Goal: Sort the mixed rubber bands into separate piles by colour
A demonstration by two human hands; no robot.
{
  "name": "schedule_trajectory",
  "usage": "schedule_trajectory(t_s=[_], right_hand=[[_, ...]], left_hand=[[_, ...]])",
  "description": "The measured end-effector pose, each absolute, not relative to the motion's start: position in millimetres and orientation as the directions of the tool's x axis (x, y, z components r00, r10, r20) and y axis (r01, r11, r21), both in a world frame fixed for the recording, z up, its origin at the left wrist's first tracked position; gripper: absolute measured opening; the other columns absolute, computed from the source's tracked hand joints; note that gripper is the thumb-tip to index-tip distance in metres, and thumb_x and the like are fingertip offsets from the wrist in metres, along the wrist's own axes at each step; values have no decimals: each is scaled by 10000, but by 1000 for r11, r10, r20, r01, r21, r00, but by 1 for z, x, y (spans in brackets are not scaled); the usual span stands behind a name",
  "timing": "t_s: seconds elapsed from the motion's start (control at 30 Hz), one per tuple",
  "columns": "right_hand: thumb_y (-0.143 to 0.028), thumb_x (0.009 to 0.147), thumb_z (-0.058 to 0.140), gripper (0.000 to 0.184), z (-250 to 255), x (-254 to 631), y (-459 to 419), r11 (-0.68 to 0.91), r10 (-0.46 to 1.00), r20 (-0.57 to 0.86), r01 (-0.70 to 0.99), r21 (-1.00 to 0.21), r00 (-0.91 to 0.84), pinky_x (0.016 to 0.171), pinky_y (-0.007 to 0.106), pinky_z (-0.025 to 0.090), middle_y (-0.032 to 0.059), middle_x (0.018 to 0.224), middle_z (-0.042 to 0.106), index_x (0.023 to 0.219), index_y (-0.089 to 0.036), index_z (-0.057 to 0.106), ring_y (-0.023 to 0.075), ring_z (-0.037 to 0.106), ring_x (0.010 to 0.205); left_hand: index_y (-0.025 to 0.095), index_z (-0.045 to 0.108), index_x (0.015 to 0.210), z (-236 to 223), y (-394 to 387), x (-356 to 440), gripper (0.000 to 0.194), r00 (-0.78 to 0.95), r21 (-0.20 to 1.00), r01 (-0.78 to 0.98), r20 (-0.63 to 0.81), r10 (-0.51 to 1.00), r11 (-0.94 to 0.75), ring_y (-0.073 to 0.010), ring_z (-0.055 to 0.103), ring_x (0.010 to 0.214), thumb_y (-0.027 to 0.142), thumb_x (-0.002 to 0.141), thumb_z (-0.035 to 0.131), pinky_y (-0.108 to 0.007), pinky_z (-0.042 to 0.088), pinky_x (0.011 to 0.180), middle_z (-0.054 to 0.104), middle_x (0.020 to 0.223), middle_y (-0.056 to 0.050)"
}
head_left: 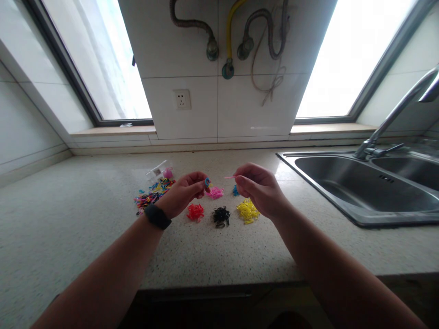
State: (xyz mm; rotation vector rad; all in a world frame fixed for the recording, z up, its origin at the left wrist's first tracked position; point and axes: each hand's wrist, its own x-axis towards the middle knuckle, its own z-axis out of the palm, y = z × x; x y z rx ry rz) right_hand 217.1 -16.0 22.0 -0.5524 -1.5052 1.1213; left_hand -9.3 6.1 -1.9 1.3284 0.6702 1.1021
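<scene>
Small rubber bands lie sorted by colour in piles on the counter. Between the fingertips of my left hand [187, 192] is a little bunch of bands [207, 183], blue and other colours. My right hand [257, 185] pinches a single pink rubber band [229, 177], its end pointing left. Below the hands lie a red pile [195, 212], a black pile [221, 215] and a yellow pile [248, 210]. A pink pile [215, 193] sits between the hands, and a blue pile [235, 190] is partly hidden by my right hand. Left of my left hand spreads a mixed-colour heap [151, 198].
A clear plastic container [159, 170] with something pink beside it lies behind the mixed heap. To the right is a steel double sink [343, 183] with a faucet [387, 114]. The speckled counter [212, 256] ends at a front edge near me; a tiled wall with a socket [182, 99] stands behind.
</scene>
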Motion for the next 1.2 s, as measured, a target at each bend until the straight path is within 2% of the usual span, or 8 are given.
schedule_trajectory(t_s=[0.4, 0.5, 0.57, 0.67, 0.73, 0.9, 1.03, 1.2], right_hand=[[-416, 817, 762, 205, 25, 227, -17, 511, 799, 536, -164, -844, -272, 467, 273, 308, -52, 602, 501, 832, -236, 664, 91, 390, 512], [-401, 841, 723, 187, 18, 225, -8, 556, 807, 534, 18, -831, -253, 490, 274, 323, -35, 631, 539, 843, -222, 669, 100, 419, 546], [-377, 873, 680, 168, 11, 223, 0, 584, 806, 521, 231, -778, -281, 517, 276, 330, -26, 644, 559, 862, -210, 679, 105, 430, 564], [-308, 878, 666, 102, 0, 220, 9, 602, 795, 479, 585, -543, -372, 591, 286, 343, -16, 674, 613, 873, -213, 702, 115, 477, 600], [-277, 872, 664, 75, -6, 216, 14, 596, 792, 440, 690, -411, -423, 640, 289, 352, -1, 727, 659, 880, -220, 712, 135, 529, 663], [-252, 864, 675, 65, -14, 206, 23, 585, 800, 372, 749, -311, -470, 706, 288, 368, 26, 789, 710, 899, -226, 723, 185, 588, 814], [-256, 873, 673, 74, -15, 204, 28, 589, 797, 344, 767, -256, -497, 717, 299, 372, 43, 816, 727, 901, -216, 729, 198, 589, 827], [-279, 877, 673, 89, -13, 205, 28, 596, 786, 413, 740, -311, -460, 696, 292, 377, 27, 788, 712, 904, -219, 732, 181, 586, 788]], left_hand=[[146, 646, 899, -2, 6, -11, 165, 368, 960, -253, 212, 906, -122, -82, 520, 626, 255, 813, 735, -215, 399, 590, 637, 755, -14], [147, 644, 899, -1, 6, -10, 164, 366, 962, -244, 210, 907, -124, -83, 521, 622, 258, 814, 731, -221, 399, 598, 643, 754, -16], [148, 643, 894, -1, 6, -10, 167, 370, 964, -233, 212, 905, -131, -84, 520, 618, 262, 810, 732, -223, 396, 599, 646, 748, -16], [151, 645, 898, -2, 7, -10, 165, 377, 967, -206, 223, 899, -153, -82, 514, 618, 261, 809, 730, -222, 391, 599, 650, 754, -14], [153, 650, 903, -4, 9, -10, 161, 384, 970, -173, 228, 895, -173, -83, 513, 627, 264, 815, 726, -223, 392, 605, 649, 769, -12], [156, 638, 890, -6, 10, -10, 162, 402, 971, -111, 239, 884, -212, -86, 494, 617, 282, 819, 713, -234, 385, 598, 618, 753, 4], [157, 614, 882, -4, 9, -8, 163, 409, 972, -78, 233, 882, -220, -86, 475, 593, 277, 810, 697, -236, 371, 582, 571, 702, 28], [154, 602, 897, -4, 9, -7, 185, 408, 971, -18, 225, 885, -239, -83, 464, 602, 304, 829, 686, -232, 371, 588, 556, 707, 35]])
